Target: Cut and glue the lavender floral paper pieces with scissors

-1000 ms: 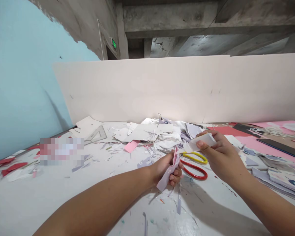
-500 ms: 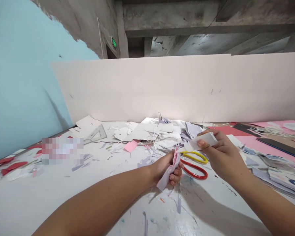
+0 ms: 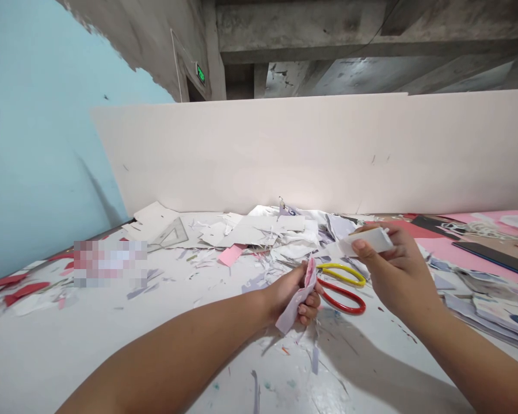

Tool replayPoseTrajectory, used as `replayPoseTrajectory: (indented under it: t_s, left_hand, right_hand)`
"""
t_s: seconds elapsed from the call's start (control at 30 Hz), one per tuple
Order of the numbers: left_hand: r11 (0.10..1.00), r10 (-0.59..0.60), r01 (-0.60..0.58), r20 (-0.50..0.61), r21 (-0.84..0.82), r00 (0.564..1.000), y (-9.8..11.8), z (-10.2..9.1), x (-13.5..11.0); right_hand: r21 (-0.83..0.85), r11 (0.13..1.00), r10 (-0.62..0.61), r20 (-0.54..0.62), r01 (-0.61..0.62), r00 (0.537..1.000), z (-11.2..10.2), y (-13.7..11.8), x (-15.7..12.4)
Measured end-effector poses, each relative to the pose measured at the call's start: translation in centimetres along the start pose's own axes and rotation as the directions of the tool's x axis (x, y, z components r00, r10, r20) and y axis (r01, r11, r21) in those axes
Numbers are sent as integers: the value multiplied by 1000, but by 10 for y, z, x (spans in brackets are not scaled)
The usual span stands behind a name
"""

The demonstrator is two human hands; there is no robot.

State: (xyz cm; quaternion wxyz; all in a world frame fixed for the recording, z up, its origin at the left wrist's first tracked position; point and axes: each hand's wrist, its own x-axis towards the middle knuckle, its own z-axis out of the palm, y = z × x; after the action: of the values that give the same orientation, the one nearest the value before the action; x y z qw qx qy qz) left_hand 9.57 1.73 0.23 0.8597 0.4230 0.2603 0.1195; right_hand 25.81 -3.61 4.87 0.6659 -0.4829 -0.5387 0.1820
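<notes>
Snugly curled — left hand (image 3: 290,296) around folded pink-white paper (image 3: 300,305); right hand (image 3: 399,270) pinching a white strip (image 3: 369,240); yellow-and-red scissors (image 3: 342,290) at the left hand's three o'clock.

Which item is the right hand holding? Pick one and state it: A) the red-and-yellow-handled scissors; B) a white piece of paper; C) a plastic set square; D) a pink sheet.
B: the right hand pinches a white piece of paper between thumb and fingers, while the red-and-yellow-handled scissors lie below it, not held.
</notes>
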Motion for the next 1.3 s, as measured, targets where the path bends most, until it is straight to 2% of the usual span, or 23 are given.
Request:
replayPoseTrajectory:
  t_s: [0.13, 0.37, 0.43, 0.53, 0.63, 0.73, 0.87, 1.13, 1.3]
  left_hand:
    - [1000, 16, -16, 1, -10, 1000, 0, -1, 0]
    - [1000, 14, -14, -21, -14, 1000, 1, 1, -3]
    - [1000, 14, -14, -33, -18, 999, 1, 2, -4]
    - [999, 18, -18, -12, -39, 1000, 1, 2, -4]
    - [998, 14, -13, 23, -58, 1000, 1, 0, -2]
    - [998, 18, -17, 20, -54, 1000, 0, -1, 0]
    - [999, 22, -21, 17, -46, 1000, -1, 0, 1]
    - [1000, 16, -15, 34, -23, 999, -3, -3, 4]
    - [998, 59, -59, 32, -19, 998, -4, -4, 3]
  right_hand:
    - [192, 981, -41, -2, 41, 999, 0, 7, 3]
    - [298, 953, -32, -64, 50, 997, 2, 3, 4]
    - [269, 962, -29, -93, 53, 995, 1, 1, 4]
    - [111, 994, 2, -111, 10, 994, -1, 0, 3]
    - [-34, 999, 19, -66, -22, 998, -3, 2, 2]
    - [-75, 997, 2, -15, -4, 1000, -2, 2, 0]
    - [-142, 989, 40, 4, -39, 999, 2, -7, -4]
    - [-95, 992, 84, 30, -81, 996, 6, -17, -9]
    - [50, 997, 50, 41, -52, 998, 3, -8, -7]
